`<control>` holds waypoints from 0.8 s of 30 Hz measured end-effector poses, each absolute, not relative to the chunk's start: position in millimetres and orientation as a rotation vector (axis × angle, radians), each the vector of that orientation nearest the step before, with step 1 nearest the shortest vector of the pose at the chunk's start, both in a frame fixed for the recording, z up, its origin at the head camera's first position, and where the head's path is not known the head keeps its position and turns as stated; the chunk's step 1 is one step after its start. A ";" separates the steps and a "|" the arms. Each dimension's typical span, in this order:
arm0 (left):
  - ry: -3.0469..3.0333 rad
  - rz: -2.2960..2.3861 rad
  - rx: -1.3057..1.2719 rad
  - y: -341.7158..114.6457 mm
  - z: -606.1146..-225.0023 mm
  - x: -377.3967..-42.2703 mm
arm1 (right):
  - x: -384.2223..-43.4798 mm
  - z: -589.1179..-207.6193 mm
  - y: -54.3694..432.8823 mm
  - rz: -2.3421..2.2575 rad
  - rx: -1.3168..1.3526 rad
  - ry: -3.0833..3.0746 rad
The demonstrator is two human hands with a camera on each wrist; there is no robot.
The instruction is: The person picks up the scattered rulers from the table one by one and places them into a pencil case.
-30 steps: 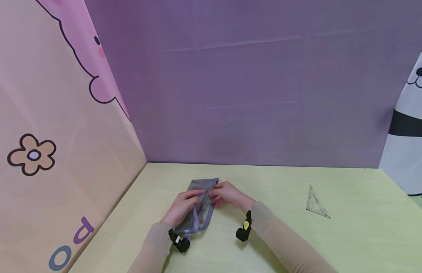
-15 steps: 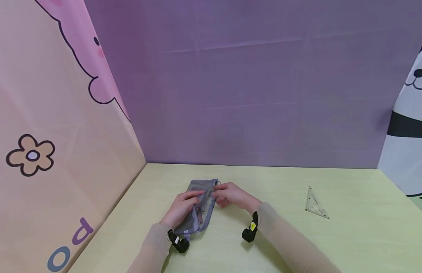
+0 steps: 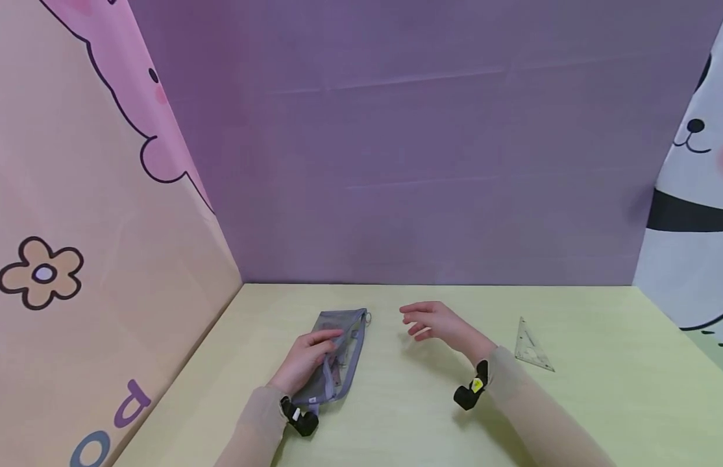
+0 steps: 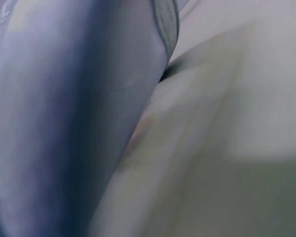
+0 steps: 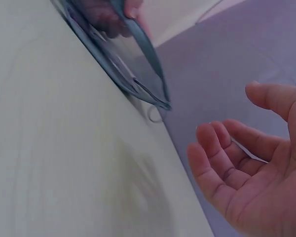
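A grey-purple mesh zipper pouch (image 3: 341, 320) lies on the left part of the table, its mouth gaping toward the right. My left hand (image 3: 303, 362) grips its upper edge; the right wrist view shows the left thumb (image 5: 133, 9) on the outside of that edge. Something thin and pinkish shows inside, too small to name. Bluish pouch fabric (image 4: 54, 108) fills the left wrist view, blurred. To the pouch's right, my right hand (image 3: 442, 324) hovers above the table with loosely bent fingers, holding nothing. Farther right, a clear triangular set square (image 3: 532, 351) lies flat.
The pale wooden table (image 3: 408, 421) runs back to a purple cloth backdrop (image 3: 396, 143). A printed cloth wall (image 3: 116, 259) stands along the left, and a panda print (image 3: 688, 259) at the right. A small ring (image 5: 155, 115) hangs from the pouch's far corner.
My right hand has drawn out of the pouch's mouth and moved right, its fingers spreading. The left hand keeps its grip on the pouch. The head view has turned slightly right.
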State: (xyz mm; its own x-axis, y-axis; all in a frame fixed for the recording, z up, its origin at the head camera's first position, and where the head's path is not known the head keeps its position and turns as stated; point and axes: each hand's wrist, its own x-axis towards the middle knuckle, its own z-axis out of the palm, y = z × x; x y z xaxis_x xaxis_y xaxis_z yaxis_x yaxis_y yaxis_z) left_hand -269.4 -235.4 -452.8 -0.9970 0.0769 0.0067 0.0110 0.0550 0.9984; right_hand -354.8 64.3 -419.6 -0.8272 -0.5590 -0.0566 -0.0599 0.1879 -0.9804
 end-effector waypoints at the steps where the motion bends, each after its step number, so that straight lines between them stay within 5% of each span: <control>1: 2.246 2.126 0.092 -235.7 -453.0 -269.5 | -355.0 -417.1 70.3 -1.684 -0.577 2.078; 24: 2.275 2.140 0.019 -261.6 -457.9 -259.9 | -353.5 -402.4 204.7 -1.813 -0.533 2.232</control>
